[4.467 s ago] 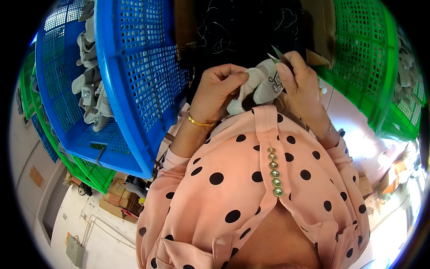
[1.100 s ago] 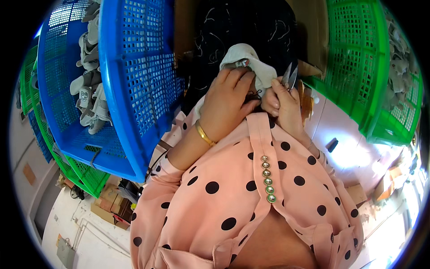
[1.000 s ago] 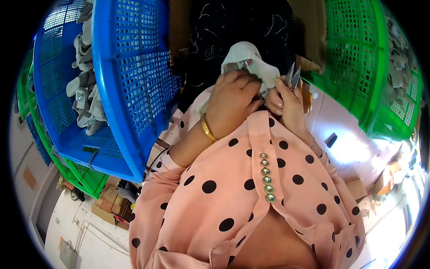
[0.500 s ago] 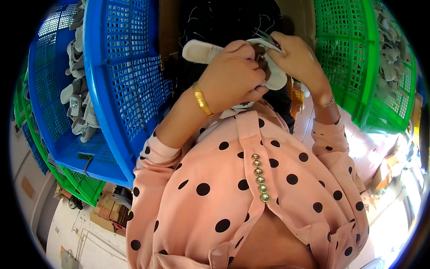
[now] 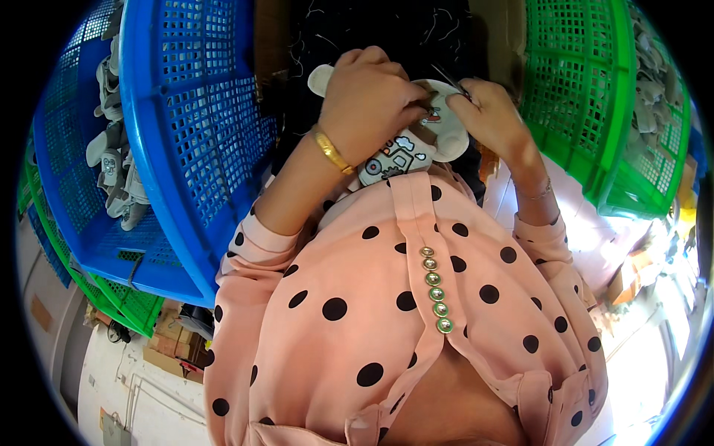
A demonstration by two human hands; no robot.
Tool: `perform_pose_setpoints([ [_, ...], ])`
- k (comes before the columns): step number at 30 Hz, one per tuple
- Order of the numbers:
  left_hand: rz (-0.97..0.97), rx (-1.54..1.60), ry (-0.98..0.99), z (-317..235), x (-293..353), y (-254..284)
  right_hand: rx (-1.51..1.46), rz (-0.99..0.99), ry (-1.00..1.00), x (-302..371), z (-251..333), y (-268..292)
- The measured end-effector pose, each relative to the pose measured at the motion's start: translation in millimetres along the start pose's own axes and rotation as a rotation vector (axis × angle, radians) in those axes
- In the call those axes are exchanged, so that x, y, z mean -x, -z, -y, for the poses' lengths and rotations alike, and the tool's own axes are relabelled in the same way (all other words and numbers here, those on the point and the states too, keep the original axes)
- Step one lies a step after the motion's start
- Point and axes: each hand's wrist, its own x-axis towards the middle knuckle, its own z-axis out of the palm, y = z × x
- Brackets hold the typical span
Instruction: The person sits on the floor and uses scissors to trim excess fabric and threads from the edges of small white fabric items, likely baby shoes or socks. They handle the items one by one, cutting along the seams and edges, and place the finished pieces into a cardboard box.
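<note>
L hand [image 5: 370,104] higher, shoe [image 5: 390,162] btwn hands [image 5: 492,117]

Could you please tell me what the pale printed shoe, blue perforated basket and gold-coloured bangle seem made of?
Pale printed shoe: perhaps canvas or synthetic, looking soft and matte.
Blue perforated basket: likely glossy plastic, with a moulded grid.
Gold-coloured bangle: apparently polished metal, with glints.

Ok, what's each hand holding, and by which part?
Left hand: a pale shoe, apparently near its opening. Right hand: scissors, it seems; the gripped part is hidden.
</note>
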Motion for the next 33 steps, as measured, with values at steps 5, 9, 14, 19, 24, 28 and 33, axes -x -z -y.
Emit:
perform_pose_setpoints([
  [5,0.05,-0.025,0.09,-6.4,-6.3,-21.9,0.018,0.067,0.021,-1.8,-25.2,-5.3],
  [9,0.029,0.063,0.084,-1.8,-9.2,-28.6,0.133,0.033,0.061,5.3,-21.5,-4.2],
  [14,0.079,-0.002,0.038,-2.1,-17.9,-19.4,0.579,-0.204,0.287,24.9,7.7,21.4],
  [19,0.16,0.005,0.016,-2.3,-30.2,-5.4,1.125,-0.101,0.634,26.3,29.6,46.2],
  [24,0.21,0.116,-0.025,4.1,-36.9,-0.6,1.312,0.09,0.719,15.9,45.6,45.9],
  [28,0.274,0.135,0.016,2.7,-42.1,3.2,1.447,0.236,0.676,6.8,46.6,43.3],
  [33,0.282,0.166,0.025,4.0,-42.6,-1.7,1.565,0.302,0.64,2.1,39.9,33.9],
])
